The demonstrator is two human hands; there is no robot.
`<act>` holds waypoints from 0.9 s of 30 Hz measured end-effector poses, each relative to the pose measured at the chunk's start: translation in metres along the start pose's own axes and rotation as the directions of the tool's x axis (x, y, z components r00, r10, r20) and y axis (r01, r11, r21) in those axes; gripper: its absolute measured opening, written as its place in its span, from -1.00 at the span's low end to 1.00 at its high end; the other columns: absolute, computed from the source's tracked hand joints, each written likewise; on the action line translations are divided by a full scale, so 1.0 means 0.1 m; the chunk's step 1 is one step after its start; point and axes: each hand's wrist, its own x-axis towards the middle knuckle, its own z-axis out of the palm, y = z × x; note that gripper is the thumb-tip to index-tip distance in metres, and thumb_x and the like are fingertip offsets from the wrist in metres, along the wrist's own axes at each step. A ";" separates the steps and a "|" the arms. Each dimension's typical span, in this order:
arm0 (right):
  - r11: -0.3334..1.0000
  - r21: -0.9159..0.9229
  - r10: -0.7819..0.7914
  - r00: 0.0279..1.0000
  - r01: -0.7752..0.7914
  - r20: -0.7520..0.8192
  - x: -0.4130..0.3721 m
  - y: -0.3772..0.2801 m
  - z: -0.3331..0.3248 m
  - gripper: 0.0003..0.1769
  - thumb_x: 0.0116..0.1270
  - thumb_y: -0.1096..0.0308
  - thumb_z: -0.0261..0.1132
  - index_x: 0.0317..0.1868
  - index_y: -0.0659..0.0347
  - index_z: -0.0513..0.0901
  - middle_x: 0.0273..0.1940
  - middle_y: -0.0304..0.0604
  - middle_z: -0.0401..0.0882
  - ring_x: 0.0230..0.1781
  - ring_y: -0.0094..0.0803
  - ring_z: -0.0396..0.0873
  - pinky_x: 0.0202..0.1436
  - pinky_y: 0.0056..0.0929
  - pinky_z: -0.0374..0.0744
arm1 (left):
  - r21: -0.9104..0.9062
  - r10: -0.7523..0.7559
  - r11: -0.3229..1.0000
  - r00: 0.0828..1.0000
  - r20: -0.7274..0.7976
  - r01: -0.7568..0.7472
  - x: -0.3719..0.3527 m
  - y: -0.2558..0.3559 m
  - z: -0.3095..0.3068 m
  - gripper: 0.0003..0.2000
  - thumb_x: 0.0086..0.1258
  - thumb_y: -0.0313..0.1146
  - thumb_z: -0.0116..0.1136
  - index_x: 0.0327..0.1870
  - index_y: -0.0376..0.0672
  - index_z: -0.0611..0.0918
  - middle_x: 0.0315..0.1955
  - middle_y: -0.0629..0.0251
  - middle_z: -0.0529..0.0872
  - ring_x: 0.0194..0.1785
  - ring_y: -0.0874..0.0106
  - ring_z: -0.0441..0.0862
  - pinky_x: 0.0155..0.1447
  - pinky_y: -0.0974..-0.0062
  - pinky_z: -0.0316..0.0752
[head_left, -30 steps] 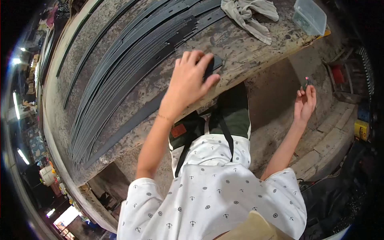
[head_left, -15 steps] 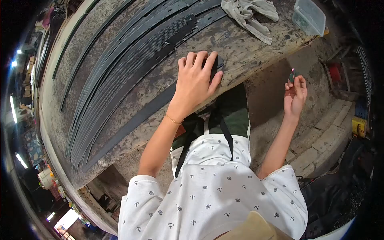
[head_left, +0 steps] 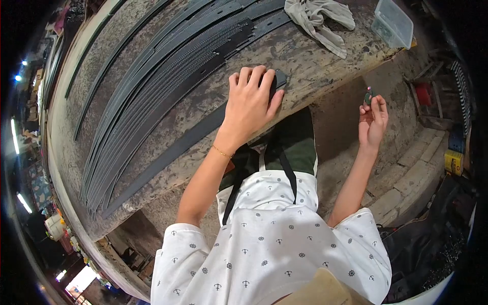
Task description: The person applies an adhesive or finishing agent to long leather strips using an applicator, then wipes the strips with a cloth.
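My left hand point(head_left: 248, 101) lies palm down across a dark grey belt strap point(head_left: 173, 152) near the table's front edge. Its fingers curl over the far side of the strap and the thumb is on the near side. The strap's end point(head_left: 281, 78) pokes out just beyond the fingers. Off to the right, past the table edge, my right hand point(head_left: 373, 122) is raised and pinches a small dark green object point(head_left: 368, 97) with a pinkish tip. Its exact kind is too small to make out.
Several stitched grey belt straps point(head_left: 168, 76) lie bunched along the worn table point(head_left: 305, 76). A crumpled pale cloth point(head_left: 325, 25) and a clear plastic box point(head_left: 392, 25) sit at its far right. A yellow box point(head_left: 453, 162) is beyond the brick ledge point(head_left: 406, 178) on the right.
The view has shifted slightly. My right hand has turned a little, and the green object now tilts more to the left. My left hand stays on the strap.
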 end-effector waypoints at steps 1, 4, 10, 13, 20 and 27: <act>1.000 0.001 -0.001 1.000 0.001 -0.002 -0.01 0.01 -0.01 -0.87 0.46 0.42 0.34 -0.05 0.20 0.59 -0.21 -0.18 0.64 -0.35 -0.54 0.52 -0.25 -0.50 0.52 | 0.013 0.003 1.000 1.000 0.010 -0.003 0.00 0.00 0.00 -0.62 0.38 -0.19 0.25 0.12 -0.19 0.58 0.02 0.11 0.58 0.10 0.14 0.46 0.19 0.18 0.33; 1.000 -0.002 0.003 1.000 -0.003 -0.005 -0.02 0.02 -0.04 -0.87 0.46 0.42 0.35 -0.06 0.19 0.60 -0.21 -0.19 0.64 -0.34 -0.54 0.52 -0.25 -0.51 0.52 | 0.032 0.012 0.999 1.000 0.019 -0.013 0.00 0.00 0.00 -0.61 0.38 -0.20 0.25 0.14 -0.18 0.58 0.03 0.11 0.58 0.10 0.14 0.46 0.19 0.17 0.33; 1.000 -0.004 0.001 1.000 -0.001 -0.006 -0.06 0.00 -0.13 -0.86 0.46 0.41 0.35 -0.05 0.19 0.59 -0.20 -0.19 0.64 -0.35 -0.54 0.52 -0.25 -0.51 0.52 | 0.054 0.016 0.998 1.000 0.025 -0.017 0.01 0.02 0.00 -0.60 0.37 -0.23 0.25 0.18 -0.17 0.59 0.02 0.10 0.58 0.10 0.15 0.46 0.19 0.17 0.33; 1.000 0.005 -0.001 1.000 0.001 -0.012 -0.07 -0.01 -0.14 -0.87 0.47 0.41 0.34 -0.06 0.19 0.59 -0.20 -0.19 0.64 -0.35 -0.54 0.52 -0.25 -0.51 0.52 | 0.061 0.014 0.998 1.000 0.028 -0.015 0.01 0.03 0.00 -0.60 0.37 -0.22 0.24 0.17 -0.19 0.59 0.03 0.10 0.58 0.10 0.15 0.46 0.20 0.17 0.32; 1.000 0.016 0.002 1.000 -0.002 -0.009 -0.06 -0.02 -0.12 -0.89 0.48 0.42 0.32 -0.06 0.20 0.58 -0.20 -0.18 0.64 -0.33 -0.54 0.52 -0.25 -0.51 0.52 | -0.015 -0.010 1.000 1.000 -0.018 0.009 0.05 0.02 -0.03 -0.72 0.39 -0.37 0.27 0.03 -0.32 0.65 -0.06 0.09 0.62 -0.01 0.15 0.53 0.11 0.27 0.44; 1.000 0.012 0.012 1.000 -0.011 -0.019 -0.09 -0.01 -0.14 -0.89 0.48 0.43 0.32 -0.05 0.19 0.59 -0.22 -0.19 0.64 -0.34 -0.55 0.52 -0.26 -0.51 0.51 | -0.247 -0.233 0.929 0.953 0.195 0.277 0.19 -0.07 -0.15 -0.89 0.38 -0.47 0.26 -0.16 -0.29 0.71 -0.20 0.07 0.60 -0.10 0.13 0.52 -0.01 0.23 0.46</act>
